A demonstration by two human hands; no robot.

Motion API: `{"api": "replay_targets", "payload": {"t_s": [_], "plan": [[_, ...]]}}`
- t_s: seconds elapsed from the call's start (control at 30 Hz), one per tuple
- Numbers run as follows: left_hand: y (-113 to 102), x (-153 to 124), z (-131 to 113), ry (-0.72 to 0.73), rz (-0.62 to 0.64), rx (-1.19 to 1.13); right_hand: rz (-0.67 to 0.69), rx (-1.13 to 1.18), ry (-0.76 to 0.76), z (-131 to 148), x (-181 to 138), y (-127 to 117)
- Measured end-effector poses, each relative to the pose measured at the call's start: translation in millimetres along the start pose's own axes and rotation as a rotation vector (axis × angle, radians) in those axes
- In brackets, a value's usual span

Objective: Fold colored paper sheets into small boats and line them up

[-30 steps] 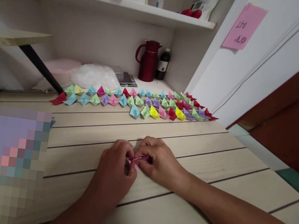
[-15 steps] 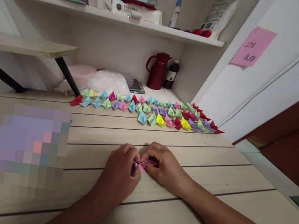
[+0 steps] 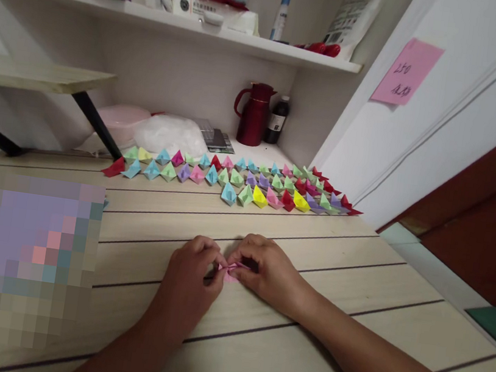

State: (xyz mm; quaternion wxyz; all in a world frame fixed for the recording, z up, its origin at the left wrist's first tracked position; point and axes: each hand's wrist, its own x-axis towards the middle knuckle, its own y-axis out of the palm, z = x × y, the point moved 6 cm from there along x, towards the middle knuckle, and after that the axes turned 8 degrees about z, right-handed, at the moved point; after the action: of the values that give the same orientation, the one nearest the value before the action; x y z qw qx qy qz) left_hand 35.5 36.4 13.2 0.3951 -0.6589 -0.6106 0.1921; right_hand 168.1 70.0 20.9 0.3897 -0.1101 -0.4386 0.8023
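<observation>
A small piece of folded pink paper (image 3: 230, 274) is pinched between my two hands, just above the wooden table. My left hand (image 3: 196, 271) grips its left end between thumb and forefinger. On the other side, my right hand (image 3: 264, 268) is closed on the right part, thumb below and fingers above. Much of the paper is hidden by my fingers, so its full shape does not show. Beyond my hands, folded paper boats (image 3: 245, 196) in many colours stand in rows along the back of the table (image 3: 287, 364).
A pixelated patch covers the left side of the table. Behind the boats are a white plastic bag (image 3: 171, 135), a red jug (image 3: 255, 115) and a dark bottle (image 3: 277, 120). A shelf (image 3: 231, 39) hangs above. A pink note (image 3: 408, 72) sticks to the right wall.
The whole view has shifted slightly, so things sit further left. Both hands keep hold of the pink paper; the fingers have moved a little and the paper looks flatter between them.
</observation>
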Motion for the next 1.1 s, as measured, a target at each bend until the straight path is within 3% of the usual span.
{"api": "replay_targets", "payload": {"t_s": [0.23,0.43,0.63,0.73,1.1], "plan": [[2.5,2.0,-2.4,-0.026,0.084,0.029,0.003,-0.083,-0.061,3.8,-2.5,0.8],[3.1,3.0,3.7,-0.020,0.179,0.035,0.015,-0.015,-0.075,-1.0,-3.3,0.9],[-4.0,1.6,5.6,-0.025,0.089,-0.061,0.033,-0.054,-0.029,-1.7,-3.4,-0.3],[-4.9,0.6,9.3,-0.111,0.047,-0.092,0.034,-0.065,-0.024,-0.4,-3.5,0.7],[8.4,1.1,10.6,-0.145,0.175,-0.052,-0.005,-0.010,-0.015,-1.4,-2.5,2.6]]}}
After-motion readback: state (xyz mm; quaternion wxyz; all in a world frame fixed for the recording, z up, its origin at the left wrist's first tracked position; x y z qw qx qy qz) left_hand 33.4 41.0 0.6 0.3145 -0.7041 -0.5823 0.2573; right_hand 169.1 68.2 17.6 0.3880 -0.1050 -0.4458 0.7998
